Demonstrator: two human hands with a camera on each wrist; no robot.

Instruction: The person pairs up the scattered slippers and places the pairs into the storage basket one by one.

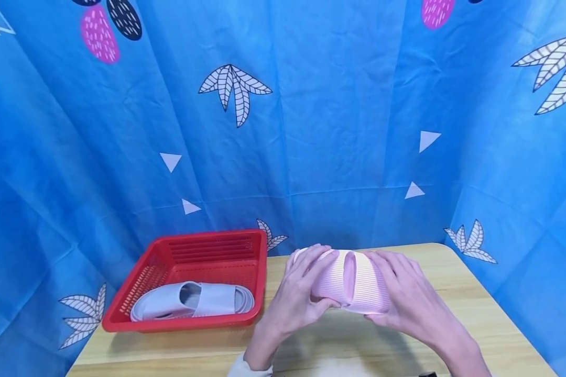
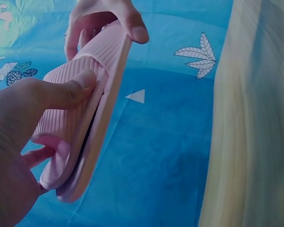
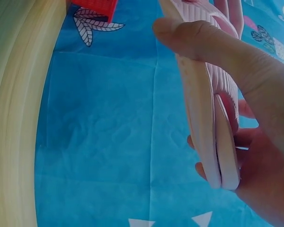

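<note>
A pair of pink ribbed slippers (image 1: 330, 280), fitted one into the other, is held up above the table between both hands. My left hand (image 1: 298, 296) grips one end, its thumb across the ribbed strap in the left wrist view. At the other end my right hand (image 1: 407, 296) holds the pair, thumb on the near edge and fingers over the top. Side by side, the two pink soles (image 3: 199, 123) show in the right wrist view. Left of the hands, a pair of grey-white slippers (image 1: 217, 299) lies in a red plastic basket (image 1: 259, 283).
The basket stands on the left part of a light wooden table (image 1: 471, 314). A blue patterned curtain (image 1: 330, 131) hangs behind the table and along both sides. A small dark object (image 1: 427, 374) shows at the bottom edge of the head view.
</note>
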